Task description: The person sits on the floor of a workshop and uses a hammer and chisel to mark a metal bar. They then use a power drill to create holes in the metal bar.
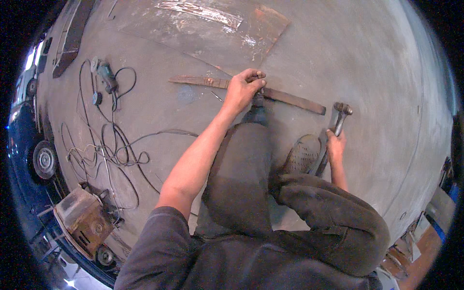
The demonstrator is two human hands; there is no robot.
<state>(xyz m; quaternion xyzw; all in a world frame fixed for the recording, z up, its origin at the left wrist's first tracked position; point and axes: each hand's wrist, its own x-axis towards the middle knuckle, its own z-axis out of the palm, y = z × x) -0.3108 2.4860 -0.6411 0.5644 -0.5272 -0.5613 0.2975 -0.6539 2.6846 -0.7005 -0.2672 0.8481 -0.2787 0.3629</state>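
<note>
My left hand (243,90) is closed in a pinch over a long, narrow, rusty metal bar (295,101) on the floor. A small, dark, pin-like piece (262,90) shows at its fingertips; its kind is hard to make out. The bar runs crosswise in front of my left shoe (256,115), and the hand hides its middle. In my right hand (337,145) is a hammer (342,116), gripped by the handle with its head up, beside the bar's right end.
An angle grinder (107,77) lies at left among tangled cables (116,140). A rusty, boxy wheeled machine (84,220) stands at lower left, near a blue vehicle (26,145). Ahead lie a flat metal sheet (193,36) and a patterned strip (200,13). My perforated shoe (303,154) is beside the hammer handle.
</note>
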